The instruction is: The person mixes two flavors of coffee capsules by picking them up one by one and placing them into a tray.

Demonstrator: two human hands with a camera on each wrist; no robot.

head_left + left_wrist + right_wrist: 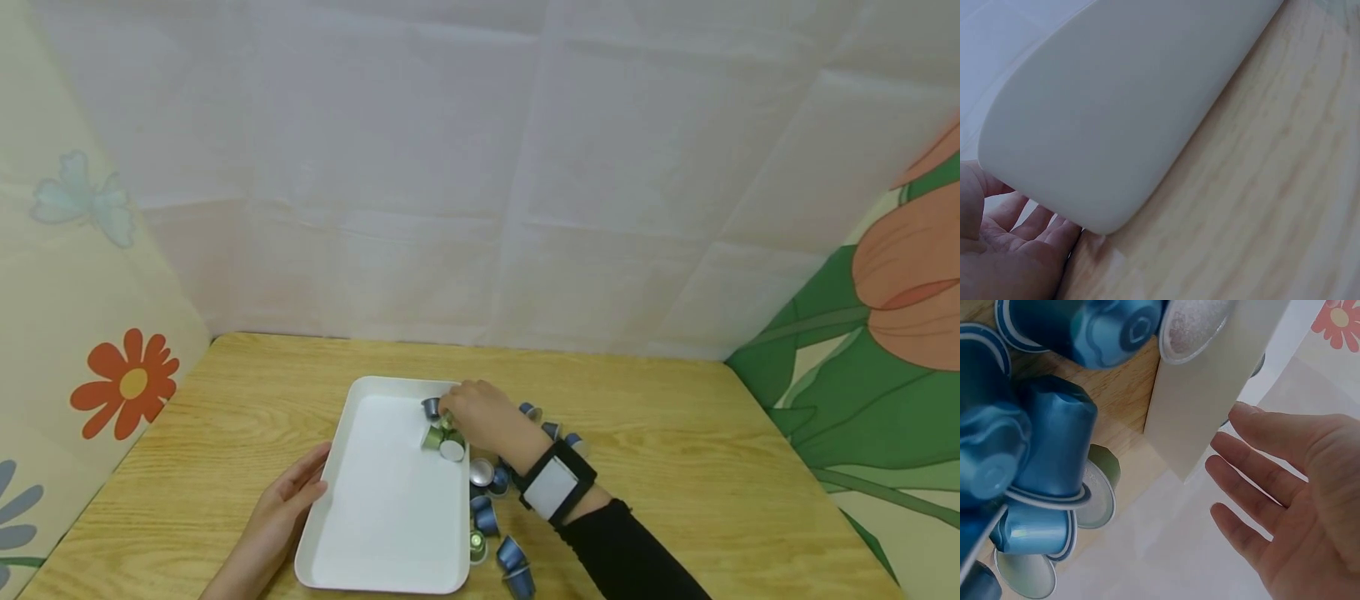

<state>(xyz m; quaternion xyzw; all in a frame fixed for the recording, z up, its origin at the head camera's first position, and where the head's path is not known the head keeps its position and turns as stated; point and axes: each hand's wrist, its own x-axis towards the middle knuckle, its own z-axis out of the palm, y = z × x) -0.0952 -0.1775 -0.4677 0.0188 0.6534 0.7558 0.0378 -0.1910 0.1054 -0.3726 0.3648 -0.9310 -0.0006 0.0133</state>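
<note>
A white tray [382, 483] lies on the table, with a dark grey coffee capsule [431, 407] and several green ones [432, 437] inside its right edge. My left hand [281, 504] holds the tray's left edge, thumb at the rim; the fingertips are hidden behind the tray in the left wrist view. Over the capsules at the tray's far right is my right hand [483, 417]. Its fingers [1241, 478] look spread and loosely bent in the right wrist view, beyond the tray wall [1194, 394], with nothing seen gripped.
Several blue capsules [483, 517] lie along the tray's right side, partly under my right wrist. Among them are a silver-lidded capsule [481, 472] and a green capsule [477, 546]. A white sheet [450, 208] hangs behind the wooden table [660, 433].
</note>
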